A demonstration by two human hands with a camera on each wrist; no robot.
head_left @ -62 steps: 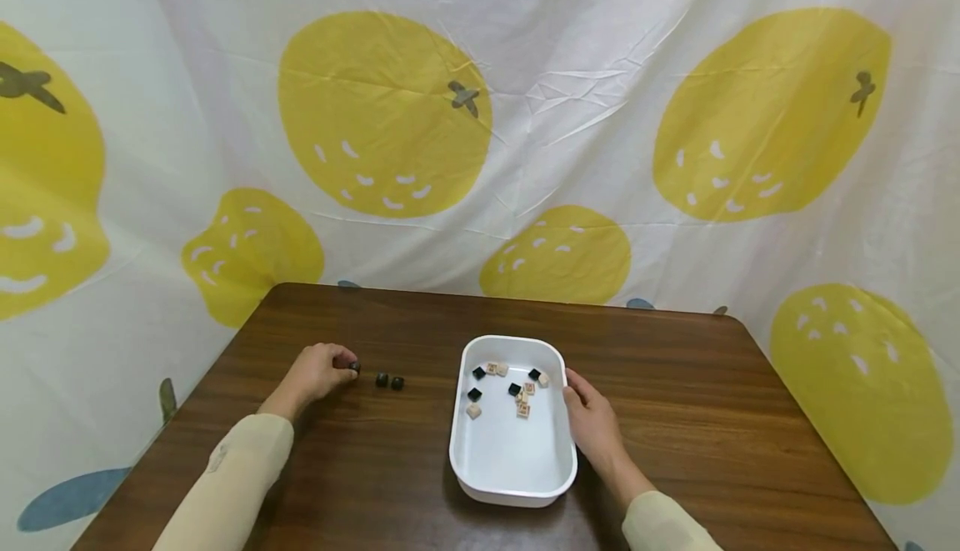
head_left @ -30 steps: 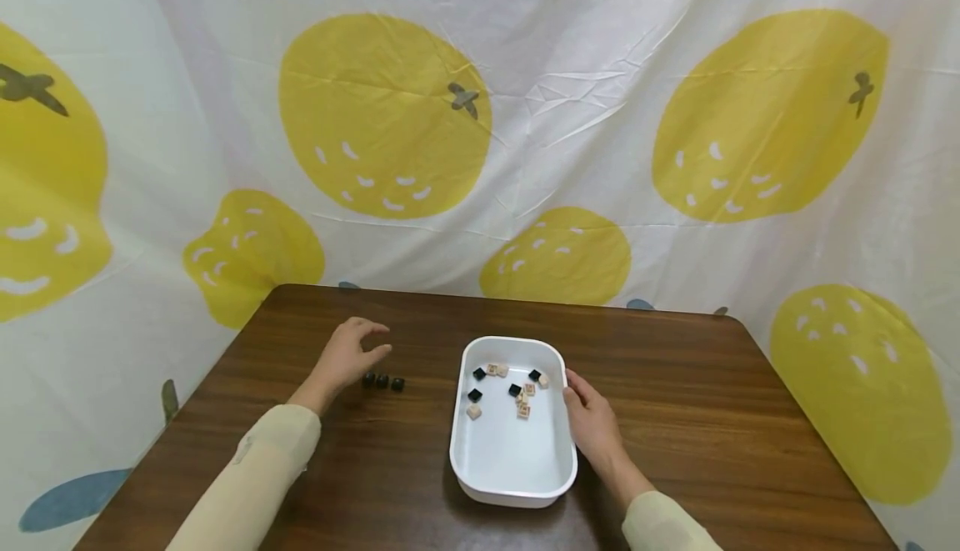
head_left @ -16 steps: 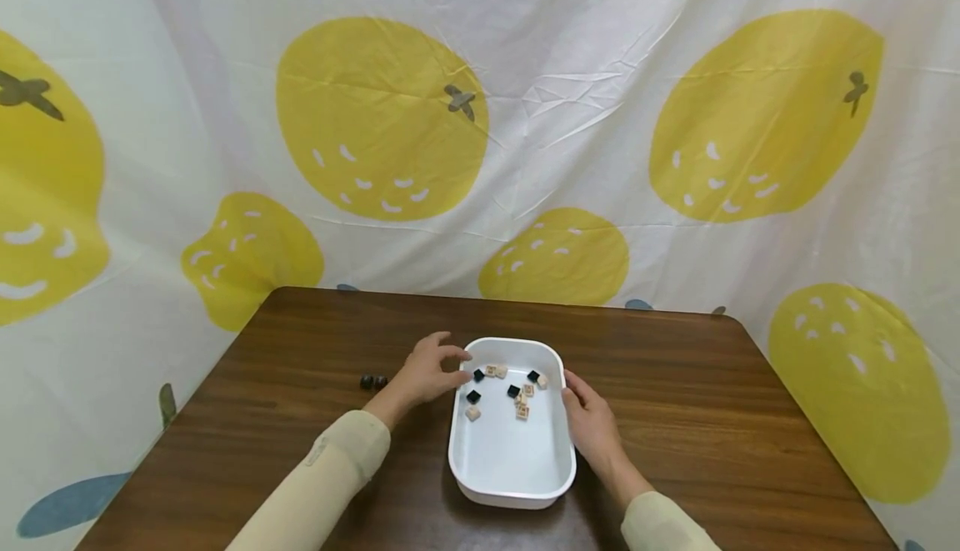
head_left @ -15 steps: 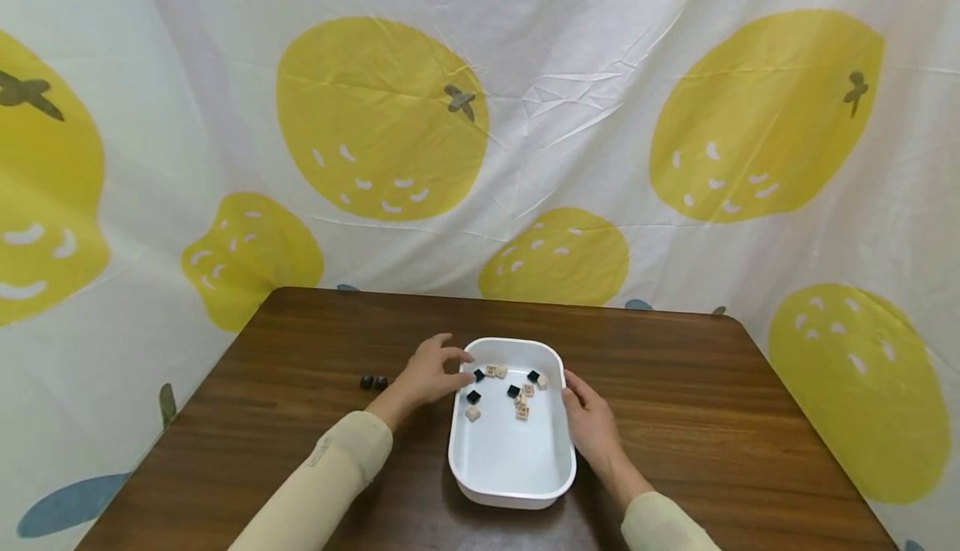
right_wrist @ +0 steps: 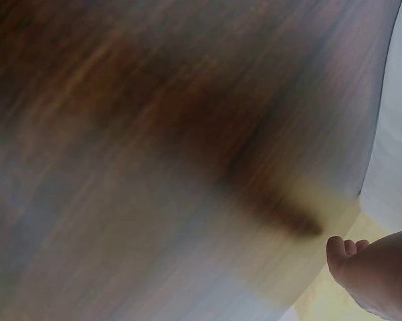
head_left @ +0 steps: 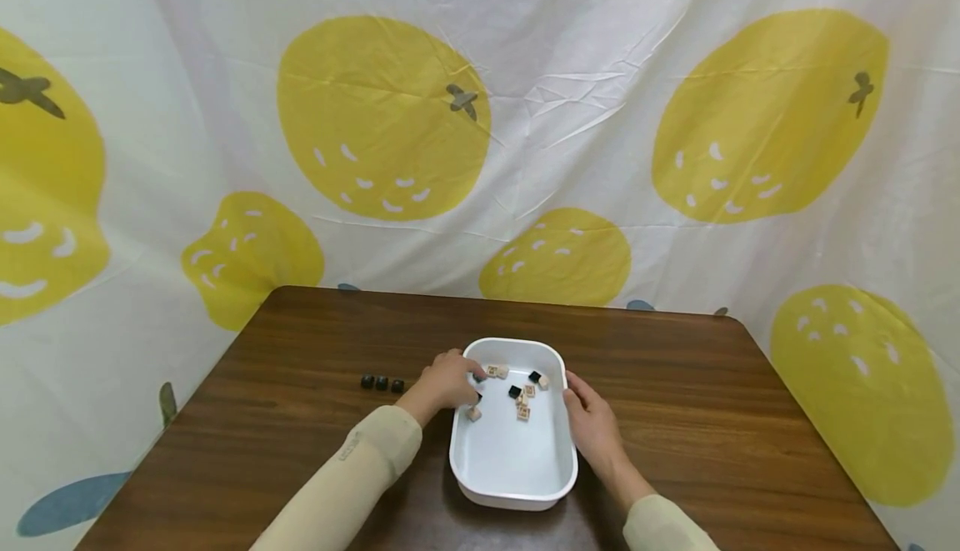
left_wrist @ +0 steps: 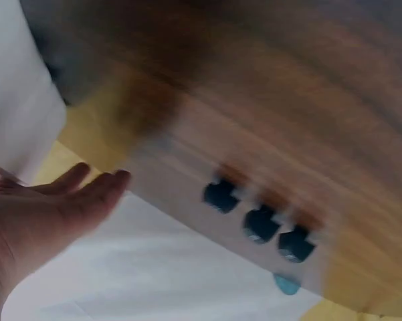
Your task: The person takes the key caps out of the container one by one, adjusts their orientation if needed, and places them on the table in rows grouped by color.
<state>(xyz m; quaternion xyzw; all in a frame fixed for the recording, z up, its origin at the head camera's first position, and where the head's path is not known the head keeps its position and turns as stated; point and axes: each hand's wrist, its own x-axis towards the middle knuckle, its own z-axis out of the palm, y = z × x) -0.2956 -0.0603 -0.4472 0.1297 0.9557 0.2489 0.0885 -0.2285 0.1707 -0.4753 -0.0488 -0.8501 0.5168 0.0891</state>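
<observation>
In the head view my left hand (head_left: 447, 380) reaches over the left rim of a white rectangular tray (head_left: 513, 463). Its thumb and finger are apart around small black square pieces, one of which (head_left: 478, 398) shows by the fingertips; the hand partly covers them. My right hand (head_left: 592, 418) holds the tray's right side, thumb at the rim. Inside the tray lie other black pieces (head_left: 514, 392) and several small beige square pieces (head_left: 522, 413), some with brownish markings. Left of the tray, three black pieces (head_left: 382, 383) stand in a row, seen close in the left wrist view.
The tray stands on a dark brown wooden table (head_left: 675, 393) with rounded far corners. A white curtain (head_left: 570, 92) with yellow lemon prints hangs right behind it.
My left hand has put a black piece at the left end of the row, let go and moved right into the tray. My right hand has stayed at the tray.
</observation>
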